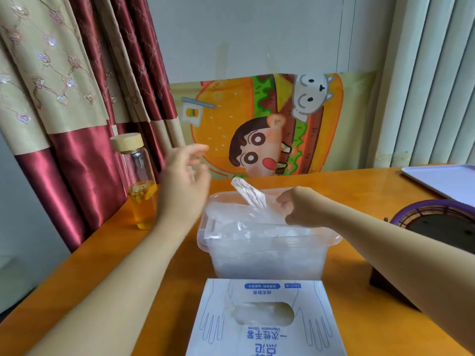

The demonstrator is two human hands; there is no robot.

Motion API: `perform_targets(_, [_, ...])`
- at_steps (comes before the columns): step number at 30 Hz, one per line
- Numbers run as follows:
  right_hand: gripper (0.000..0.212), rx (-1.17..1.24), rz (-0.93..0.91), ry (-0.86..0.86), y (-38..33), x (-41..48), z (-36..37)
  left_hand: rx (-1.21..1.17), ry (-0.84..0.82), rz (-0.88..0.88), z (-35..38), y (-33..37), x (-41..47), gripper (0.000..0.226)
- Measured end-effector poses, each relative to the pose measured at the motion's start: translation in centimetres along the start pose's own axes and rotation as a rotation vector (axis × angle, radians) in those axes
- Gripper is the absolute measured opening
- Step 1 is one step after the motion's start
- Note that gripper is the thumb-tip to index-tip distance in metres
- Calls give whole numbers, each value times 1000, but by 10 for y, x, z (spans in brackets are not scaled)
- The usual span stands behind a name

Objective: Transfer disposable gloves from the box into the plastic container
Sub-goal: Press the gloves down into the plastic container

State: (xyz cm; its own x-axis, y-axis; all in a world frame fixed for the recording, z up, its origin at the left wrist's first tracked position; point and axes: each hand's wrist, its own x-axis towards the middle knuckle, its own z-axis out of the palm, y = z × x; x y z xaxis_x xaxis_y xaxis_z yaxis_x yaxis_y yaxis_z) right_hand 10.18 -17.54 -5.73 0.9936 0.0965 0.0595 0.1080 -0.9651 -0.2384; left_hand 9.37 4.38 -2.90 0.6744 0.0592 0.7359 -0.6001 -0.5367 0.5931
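Glove (250, 195): thin clear film, sitting directly over the plastic container (270, 263) and pinched by the right hand.

Head view (the only one):
- Right hand (295, 205) is hovering over the container's far-right part. Its fingers are curling in and pinching the glove's lower end.
- The glove's free end is sticking up and to the left of that hand, with the long axis running diagonally toward the far-left corner. The lower part is blending into the film already in the container, so it's not possible to tell where one stops.
- The container is standing mid-table (167, 253) with no lid on, looking well filled with clear gloves.
- Box (264, 327) is lying nearest the person, just on the near side of the container. Its oval opening (262, 313) is facing up, with more film showing inside.
- Left hand (185, 181) is hanging in the air just left of the container's far-left corner, above the rim. Its fingers are loose and spread, gripping nothing, and it's motion-blurred.

Judgement: the glove is already above its target, so the coming move is likely just down and release. The raised end is pointing toward the left hand, which is the nearer one for tucking it in. Both hands are sitting about equally far from the box opening.

Also there: a bottle (140, 181) of amber drink at the left table edge.
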Motion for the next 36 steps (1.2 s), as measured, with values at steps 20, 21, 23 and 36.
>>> perform_targets(20, [49,-707,-96,-69,-3,-4,-15,718,-1575,-218,60,0,15,59])
perform_targets(21, [43,-659,-120,29,-5,-13,-22,661,-1550,-235,50,5,17,60])
perform_targets(23, [29,-510,-190,242,-9,-31,-30,599,-1442,-186,29,12,19,55])
perform_targets(36, [29,-144,-544,-319,-34,-99,48,374,-1250,-91,-34,4,-106,64])
